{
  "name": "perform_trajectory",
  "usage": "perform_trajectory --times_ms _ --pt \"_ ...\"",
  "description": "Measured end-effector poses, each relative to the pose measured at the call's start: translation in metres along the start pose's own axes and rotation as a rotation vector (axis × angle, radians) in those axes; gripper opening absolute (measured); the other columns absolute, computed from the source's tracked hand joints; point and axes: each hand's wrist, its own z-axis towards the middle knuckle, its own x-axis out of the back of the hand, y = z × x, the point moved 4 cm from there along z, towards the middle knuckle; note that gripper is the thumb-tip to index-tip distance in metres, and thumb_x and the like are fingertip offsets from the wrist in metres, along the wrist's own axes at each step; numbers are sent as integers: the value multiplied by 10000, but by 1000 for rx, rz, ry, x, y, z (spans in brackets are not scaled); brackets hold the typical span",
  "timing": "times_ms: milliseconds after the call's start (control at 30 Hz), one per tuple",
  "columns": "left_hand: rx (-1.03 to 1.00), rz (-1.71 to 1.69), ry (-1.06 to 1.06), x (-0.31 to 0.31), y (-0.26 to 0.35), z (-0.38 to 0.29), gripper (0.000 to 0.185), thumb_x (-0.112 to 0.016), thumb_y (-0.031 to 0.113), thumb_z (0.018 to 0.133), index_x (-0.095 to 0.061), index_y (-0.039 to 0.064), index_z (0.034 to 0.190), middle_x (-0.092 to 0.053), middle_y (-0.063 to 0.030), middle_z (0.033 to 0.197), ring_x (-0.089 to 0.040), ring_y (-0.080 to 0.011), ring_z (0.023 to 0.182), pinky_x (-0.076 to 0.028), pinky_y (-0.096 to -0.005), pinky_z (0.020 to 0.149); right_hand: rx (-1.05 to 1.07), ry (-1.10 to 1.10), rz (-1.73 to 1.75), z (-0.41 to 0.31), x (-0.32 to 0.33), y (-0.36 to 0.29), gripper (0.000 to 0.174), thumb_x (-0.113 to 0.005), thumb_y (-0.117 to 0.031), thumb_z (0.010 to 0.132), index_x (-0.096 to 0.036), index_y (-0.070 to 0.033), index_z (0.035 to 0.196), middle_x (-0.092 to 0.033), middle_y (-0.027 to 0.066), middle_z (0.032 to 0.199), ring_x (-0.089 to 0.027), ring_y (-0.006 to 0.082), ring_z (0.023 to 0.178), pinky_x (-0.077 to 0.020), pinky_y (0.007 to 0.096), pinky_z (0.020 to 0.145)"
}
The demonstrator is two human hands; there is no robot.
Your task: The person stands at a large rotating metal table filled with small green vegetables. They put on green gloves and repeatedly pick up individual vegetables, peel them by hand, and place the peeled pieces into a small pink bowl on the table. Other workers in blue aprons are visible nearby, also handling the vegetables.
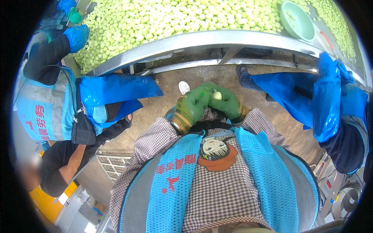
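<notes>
Both my hands wear green knitted gloves with striped cuffs and meet in front of my chest. A small pale green round fruit [217, 95] shows between the gloved fingers of my right hand [227, 102], which grips it. My left hand [193, 102] is curled and presses against the right one, next to the fruit. Anything inside its fingers is hidden. Beyond the hands, a metal-rimmed sorting table [204, 38] carries a thick layer of pale green fruits [174, 17] of the same look.
A light green plastic bowl [309, 32] with a few fruits tilts on the table at right. A person in a blue vest [43, 107] works at left, wearing a blue sleeve cover [78, 38]. Another person in a blue apron [291, 93] stands at right. Metal bars run under the table.
</notes>
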Motion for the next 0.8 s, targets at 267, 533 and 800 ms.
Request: perform_trajectory --times_ms 267,533,800 --pt "114 -422 -59 16 15 12 382 -527 249 1051 -572 -15 1324 -661 -58 891 -603 -129 726 -499 -253 643 -412 153 747 16 25 14 660 -437 -562 1017 -626 31 1236 -700 131 1021 -658 265 975 -543 429 880" --pt "369 -679 9 52 -38 13 379 -556 280 1028 -597 18 1299 -667 -68 862 -620 -168 716 -517 -277 625 -602 354 918 34 25 42 510 -562 -469 993 -645 2 1172 -685 158 1023 -656 310 980 -532 462 908" --pt "438 -781 48 78 -8 -1 381 -600 335 1009 -621 66 1277 -661 -68 845 -619 -177 722 -523 -310 621 -221 174 138 91 -5 -27 349 -553 -246 1018 -613 8 1250 -620 60 946 -596 155 838 -532 348 779"
